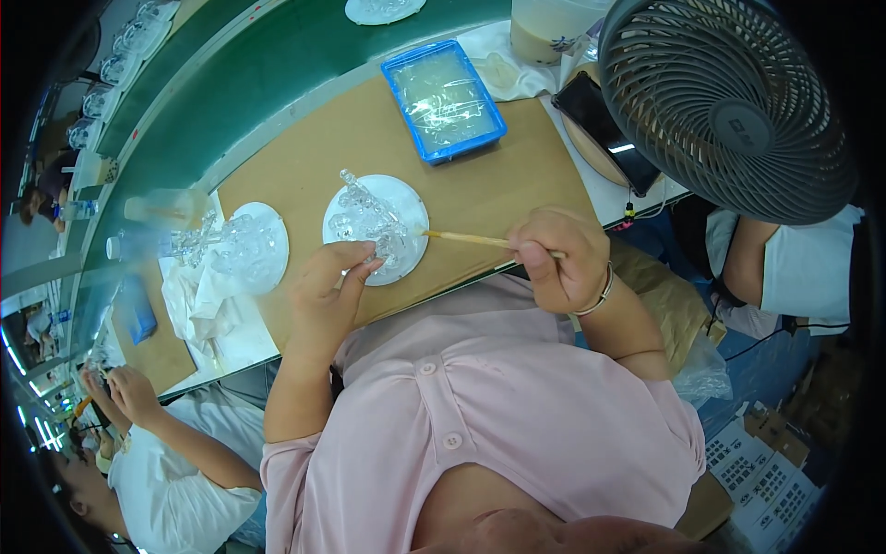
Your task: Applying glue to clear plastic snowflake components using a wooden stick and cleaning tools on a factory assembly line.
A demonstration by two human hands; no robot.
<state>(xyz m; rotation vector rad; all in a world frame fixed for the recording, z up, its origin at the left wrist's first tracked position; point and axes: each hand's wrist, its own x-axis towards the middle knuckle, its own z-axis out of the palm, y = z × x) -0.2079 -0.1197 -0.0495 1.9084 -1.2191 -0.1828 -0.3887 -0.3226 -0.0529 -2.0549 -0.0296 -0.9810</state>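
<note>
A white round plate [403,191] in front of me bears a knobbly clear, glass-like figure [369,214] with a narrow end pointing to the far left. My left hand [334,282] is at the plate's near left edge, its thumb and fingers pinched on the clear figure. In my right hand [560,258] is a thin paintbrush [471,240] with a pale wooden handle. The brush points left, its tip over the plate's right rim, a little apart from the figure. Fingers and thumb wrap round the handle's rear part.
Beyond the plate lies a blue tray [443,146] holding something clear and glossy. On the left are another plate [275,235] of clear pieces, a bottle [138,245] and crumpled white cloth [198,309]. A dark fan [729,111] and a phone [604,134] stand right. A co-worker sits left.
</note>
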